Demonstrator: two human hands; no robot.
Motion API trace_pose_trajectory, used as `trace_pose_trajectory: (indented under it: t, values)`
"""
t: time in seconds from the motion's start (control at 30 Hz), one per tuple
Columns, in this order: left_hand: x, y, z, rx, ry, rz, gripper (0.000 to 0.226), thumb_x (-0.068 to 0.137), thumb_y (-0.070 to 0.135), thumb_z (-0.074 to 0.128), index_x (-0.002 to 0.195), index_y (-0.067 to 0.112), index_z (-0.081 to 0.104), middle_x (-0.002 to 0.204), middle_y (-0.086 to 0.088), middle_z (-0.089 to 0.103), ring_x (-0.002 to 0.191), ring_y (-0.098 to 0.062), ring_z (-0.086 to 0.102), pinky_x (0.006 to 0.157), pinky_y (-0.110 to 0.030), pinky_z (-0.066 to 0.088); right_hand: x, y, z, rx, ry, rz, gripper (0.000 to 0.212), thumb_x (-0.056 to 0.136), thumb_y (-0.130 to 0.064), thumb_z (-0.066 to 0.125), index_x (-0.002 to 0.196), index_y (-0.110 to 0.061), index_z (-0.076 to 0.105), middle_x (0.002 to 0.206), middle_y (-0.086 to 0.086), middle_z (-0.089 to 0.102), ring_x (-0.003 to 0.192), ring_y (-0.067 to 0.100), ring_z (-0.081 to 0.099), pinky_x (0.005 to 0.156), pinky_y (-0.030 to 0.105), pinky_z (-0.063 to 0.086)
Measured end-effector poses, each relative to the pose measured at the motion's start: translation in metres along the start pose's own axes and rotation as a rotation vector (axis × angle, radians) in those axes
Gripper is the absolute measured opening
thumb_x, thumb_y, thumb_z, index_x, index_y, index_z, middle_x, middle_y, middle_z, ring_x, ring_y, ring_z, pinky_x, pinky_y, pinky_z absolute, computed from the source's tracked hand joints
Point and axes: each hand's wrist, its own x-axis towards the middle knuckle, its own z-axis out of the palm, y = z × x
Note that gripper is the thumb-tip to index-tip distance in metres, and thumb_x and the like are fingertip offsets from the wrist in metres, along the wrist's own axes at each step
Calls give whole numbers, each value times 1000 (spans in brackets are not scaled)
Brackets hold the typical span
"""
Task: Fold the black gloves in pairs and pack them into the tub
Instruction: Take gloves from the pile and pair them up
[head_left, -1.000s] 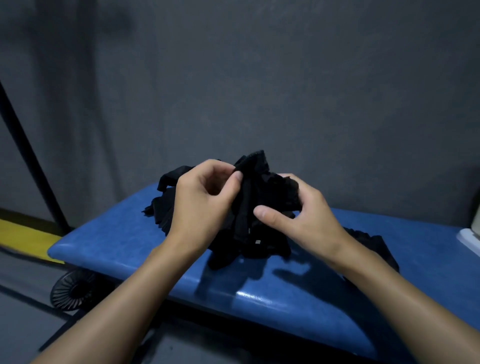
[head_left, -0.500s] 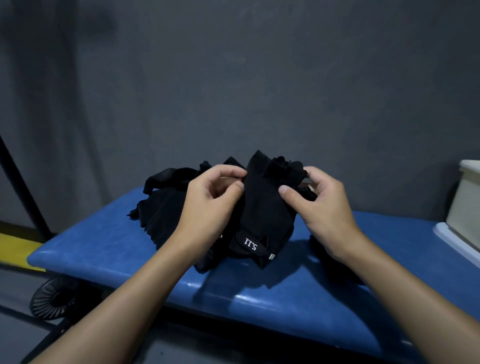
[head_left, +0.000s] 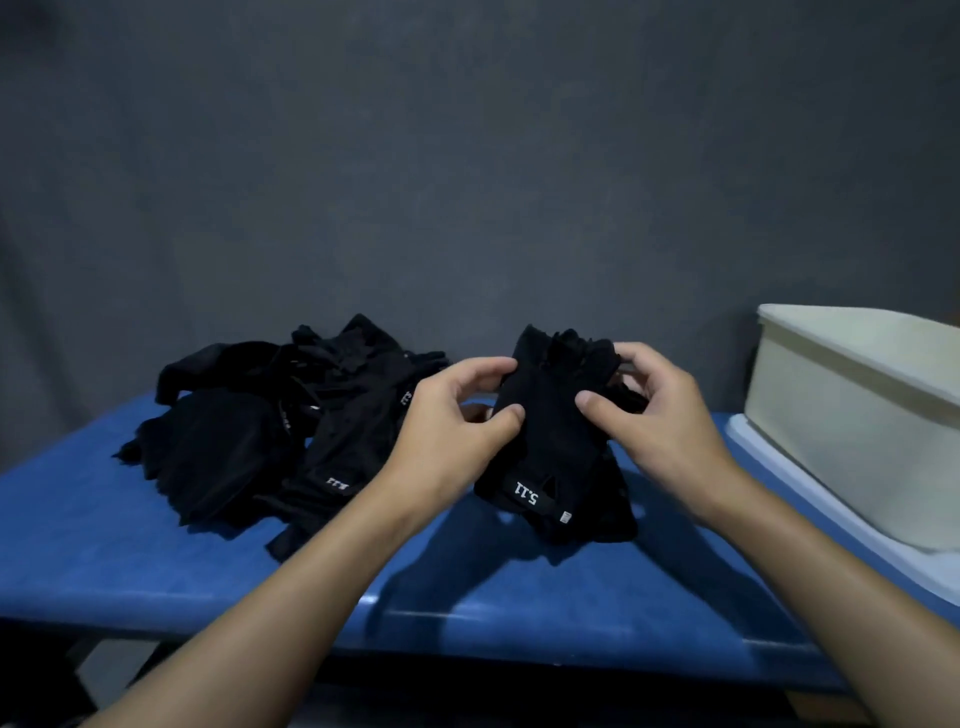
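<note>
**Black gloves: one bundle in hand**

Held gloves (head_left: 550, 431): above the blue counter (head_left: 104, 545), label end lowest. Left hand (head_left: 457, 410) pinches the left edge and right hand (head_left: 660, 415) grips the right edge. Loose glove pile (head_left: 291, 426) at left, cream tub (head_left: 852, 415) at right.

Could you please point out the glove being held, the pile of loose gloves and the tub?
held glove (head_left: 550, 441), head view, on its middle, above the white logo.
pile of gloves (head_left: 234, 457), head view, on the large front-left glove.
tub (head_left: 841, 447), head view, on its pale side wall.
</note>
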Motion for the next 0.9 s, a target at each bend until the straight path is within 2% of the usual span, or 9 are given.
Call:
trace_pose_trajectory:
  t: [0.17,0.3,0.4,0.5,0.57,0.63,0.7,0.8,0.9]
  values:
    - [2,-17,25,2,-2,-126,39,89,9,70,125,20,62,113,8,65,93,-12,68,87,-30,58,1,16,-19,-58,62,100,49,87,-1,67,126,-22,47,107,-2,63,87,3,63,76,18,52]
    - [0,-38,30,503,-189,-86,51,90,24,69,136,25,47,121,11,47,103,-7,55,93,-23,46,-4,44,-35,-316,10,212,66,85,-12,72,140,-26,37,120,-5,54,107,10,56,85,25,42]
    - [-1,-40,25,640,-223,-16,44,92,33,65,133,28,49,120,14,43,118,-7,43,99,-22,39,-15,57,-42,-405,-58,286,55,86,-19,71,133,-27,42,115,-4,55,104,14,53,79,19,39]
    - [0,-42,21,681,-278,54,31,93,37,64,122,30,59,115,20,49,114,-3,43,92,-15,34,-25,64,-42,-386,-112,333,38,88,-20,69,120,-31,51,104,0,59,97,19,56,77,13,43]
    - [0,-45,21,702,-339,98,26,92,40,63,116,33,62,111,24,50,111,-3,45,94,-21,39,-32,70,-40,-411,-127,334,30,89,-24,67,112,-38,54,95,-4,62,90,18,58,87,22,47]
    - [-2,-47,23,716,-393,122,24,91,42,63,113,35,63,111,23,53,110,-5,47,97,-30,43,-37,77,-39,-464,-131,340,21,87,-33,65,100,-47,56,86,-11,65,86,11,60,97,40,45]
    - [-2,-49,24,726,-415,126,25,90,44,64,113,35,63,113,22,55,111,-5,48,98,-34,44,-42,80,-38,-479,-137,347,13,84,-45,61,95,-51,57,85,-20,66,85,6,62,99,48,43]
    - [-2,-52,26,738,-427,132,29,90,45,65,117,34,63,117,20,56,114,-6,48,103,-35,42,-45,77,-34,-418,-115,329,27,72,-61,56,96,-51,59,85,-19,68,85,1,64,100,48,43]
    - [-1,-52,26,743,-425,140,32,90,43,65,120,32,62,119,18,57,115,-7,49,103,-34,42,-47,73,-31,-376,-122,308,41,63,-67,57,100,-48,62,88,-16,69,91,-2,63,103,46,43]
